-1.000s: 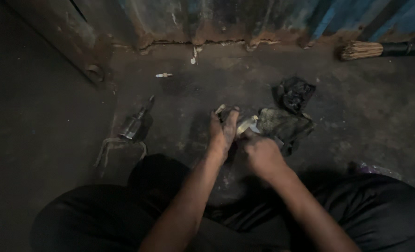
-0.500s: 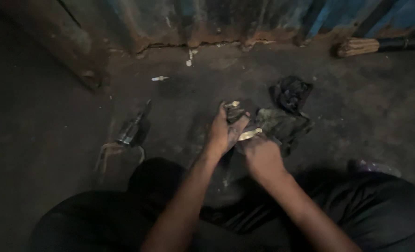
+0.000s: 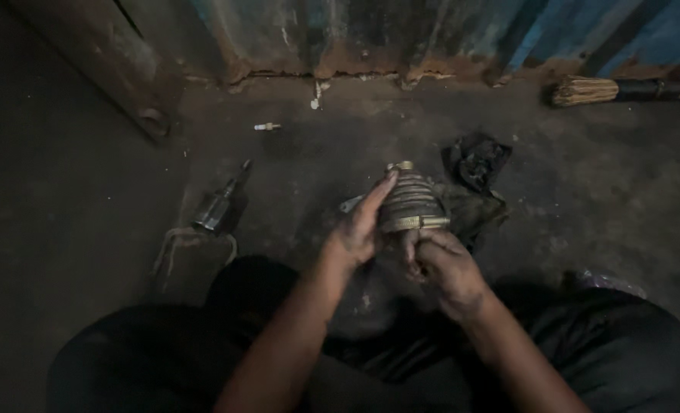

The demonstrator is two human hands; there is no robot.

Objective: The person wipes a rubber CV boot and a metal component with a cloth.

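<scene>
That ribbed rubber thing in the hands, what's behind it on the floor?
Behind the ribbed rubber boot lies a crumpled dark rag on the dirty floor. The boot and the right hand cover part of the rag, so what lies beneath stays hidden.

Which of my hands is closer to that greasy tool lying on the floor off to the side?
Left. The left hand rests on the ribbed rubber boot, on the side facing the tool; the right hand grips the boot's far side.
</scene>
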